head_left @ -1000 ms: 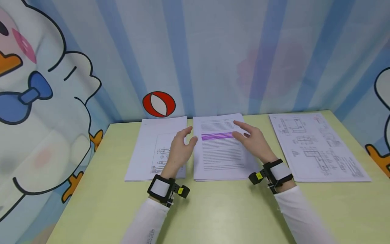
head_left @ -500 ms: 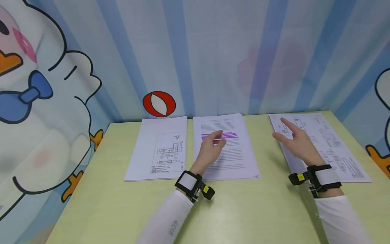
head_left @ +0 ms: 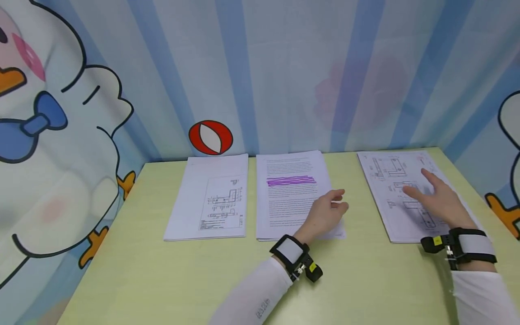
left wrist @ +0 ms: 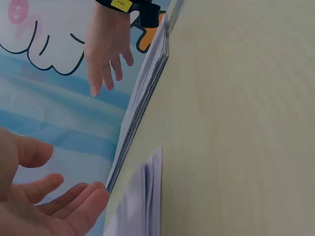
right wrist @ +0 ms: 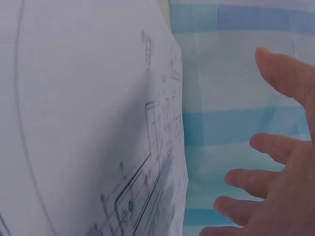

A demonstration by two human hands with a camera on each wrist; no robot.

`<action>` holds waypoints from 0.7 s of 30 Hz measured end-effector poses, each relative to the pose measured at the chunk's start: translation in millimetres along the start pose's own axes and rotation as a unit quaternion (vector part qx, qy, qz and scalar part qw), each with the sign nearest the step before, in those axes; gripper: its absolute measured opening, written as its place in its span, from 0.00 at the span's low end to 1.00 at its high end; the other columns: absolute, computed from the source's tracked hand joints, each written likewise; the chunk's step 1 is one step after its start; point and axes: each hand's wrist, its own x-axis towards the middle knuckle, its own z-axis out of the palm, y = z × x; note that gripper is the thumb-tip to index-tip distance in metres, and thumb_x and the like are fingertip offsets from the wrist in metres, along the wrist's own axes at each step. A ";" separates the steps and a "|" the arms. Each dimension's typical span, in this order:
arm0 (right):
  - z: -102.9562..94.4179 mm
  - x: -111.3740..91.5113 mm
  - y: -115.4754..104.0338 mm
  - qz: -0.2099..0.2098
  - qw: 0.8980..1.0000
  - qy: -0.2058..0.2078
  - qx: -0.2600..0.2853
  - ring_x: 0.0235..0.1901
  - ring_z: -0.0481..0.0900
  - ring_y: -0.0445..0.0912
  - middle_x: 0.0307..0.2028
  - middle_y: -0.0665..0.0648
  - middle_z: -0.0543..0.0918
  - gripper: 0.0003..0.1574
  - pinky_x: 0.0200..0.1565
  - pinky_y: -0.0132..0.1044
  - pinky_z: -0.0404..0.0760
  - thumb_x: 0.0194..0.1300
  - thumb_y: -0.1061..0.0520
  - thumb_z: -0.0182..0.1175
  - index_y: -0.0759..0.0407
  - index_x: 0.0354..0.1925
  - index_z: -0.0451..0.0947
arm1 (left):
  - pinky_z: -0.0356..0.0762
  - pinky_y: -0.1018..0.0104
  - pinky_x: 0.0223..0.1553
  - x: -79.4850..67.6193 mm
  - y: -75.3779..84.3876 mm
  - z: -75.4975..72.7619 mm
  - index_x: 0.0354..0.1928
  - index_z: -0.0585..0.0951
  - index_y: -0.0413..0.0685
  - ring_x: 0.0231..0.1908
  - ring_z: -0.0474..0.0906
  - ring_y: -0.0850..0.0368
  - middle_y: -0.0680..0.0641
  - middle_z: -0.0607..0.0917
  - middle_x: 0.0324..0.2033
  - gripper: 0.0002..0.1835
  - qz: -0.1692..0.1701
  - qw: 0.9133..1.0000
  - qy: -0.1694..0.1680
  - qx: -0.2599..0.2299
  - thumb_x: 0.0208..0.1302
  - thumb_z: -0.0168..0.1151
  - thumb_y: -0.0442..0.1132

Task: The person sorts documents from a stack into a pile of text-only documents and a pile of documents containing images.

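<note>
Three stacks of paper lie side by side on the yellow table (head_left: 178, 275). My left hand (head_left: 323, 214), fingers loosely bent and holding nothing, is over the lower right corner of the middle stack (head_left: 284, 203), which bears printed text and a purple highlighted band. Over the right stack (head_left: 378, 180), printed with technical drawings, my right hand (head_left: 440, 203) hovers with spread fingers and nothing in them. The right wrist view shows a gap between the fingers (right wrist: 251, 183) and the sheet (right wrist: 74, 98). The left stack (head_left: 187, 203) carries a small drawing; neither hand is near it.
A blue striped curtain (head_left: 284, 81) with cartoon figures and a red ball print (head_left: 211, 137) hangs behind the table's back edge. Each wrist wears a strap with a small black camera, such as the left camera (head_left: 313, 272).
Both hands have moved right: the left from the left stack across the middle one, the right from the middle stack to over the right one. The stacks have stayed in place.
</note>
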 end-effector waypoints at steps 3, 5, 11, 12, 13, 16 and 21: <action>-2.8 -0.7 16.4 0.034 0.999 0.005 -0.008 0.59 0.44 0.77 0.64 0.81 0.40 0.58 0.50 0.71 0.55 0.62 0.29 0.42 0.61 0.68 0.26 | 0.72 0.72 0.42 2.4 2.4 19.6 0.60 0.70 0.55 0.44 0.74 0.67 0.49 0.76 0.54 0.23 -0.012 1.000 -0.004 -0.012 0.63 0.55 0.45; -4.2 -1.5 26.4 0.058 0.998 0.012 -0.013 0.57 0.46 0.77 0.63 0.83 0.41 0.57 0.50 0.71 0.56 0.63 0.30 0.40 0.64 0.68 0.26 | 0.72 0.72 0.42 4.1 2.9 33.2 0.59 0.71 0.56 0.43 0.75 0.67 0.49 0.76 0.53 0.23 -0.019 1.000 -0.003 -0.017 0.61 0.56 0.45; -5.2 -3.5 44.8 0.098 0.995 0.012 -0.029 0.54 0.53 0.77 0.61 0.85 0.45 0.55 0.48 0.68 0.61 0.66 0.33 0.40 0.72 0.66 0.30 | 0.70 0.70 0.48 10.9 2.7 70.0 0.57 0.72 0.58 0.47 0.73 0.64 0.52 0.77 0.53 0.22 -0.075 0.994 -0.003 -0.081 0.59 0.58 0.45; -5.1 -3.5 45.8 0.100 0.994 0.011 -0.030 0.53 0.54 0.76 0.61 0.85 0.46 0.55 0.48 0.67 0.62 0.66 0.34 0.40 0.73 0.66 0.31 | 0.71 0.70 0.47 12.1 3.1 74.3 0.57 0.72 0.57 0.47 0.73 0.64 0.52 0.77 0.52 0.22 -0.081 0.992 -0.002 -0.099 0.59 0.58 0.45; -5.0 -3.7 46.4 0.102 0.994 0.011 -0.031 0.52 0.55 0.76 0.60 0.86 0.47 0.54 0.47 0.66 0.63 0.66 0.34 0.40 0.73 0.66 0.32 | 0.71 0.70 0.46 12.9 3.9 78.2 0.57 0.72 0.57 0.46 0.73 0.64 0.52 0.78 0.51 0.22 -0.088 0.989 -0.001 -0.118 0.58 0.58 0.44; -5.2 -4.0 47.6 0.110 0.993 0.014 -0.033 0.49 0.59 0.74 0.59 0.86 0.49 0.53 0.45 0.65 0.65 0.66 0.35 0.40 0.74 0.65 0.33 | 0.73 0.71 0.42 14.2 7.8 86.9 0.57 0.72 0.54 0.43 0.74 0.65 0.52 0.79 0.48 0.23 -0.099 0.981 0.002 -0.168 0.57 0.58 0.42; -3.7 -3.1 47.8 0.120 0.992 0.004 -0.041 0.49 0.60 0.73 0.59 0.86 0.49 0.53 0.46 0.65 0.66 0.66 0.35 0.40 0.75 0.65 0.33 | 0.73 0.71 0.42 13.6 11.6 93.9 0.59 0.70 0.53 0.41 0.74 0.66 0.51 0.79 0.47 0.25 -0.109 0.973 0.010 -0.204 0.56 0.58 0.41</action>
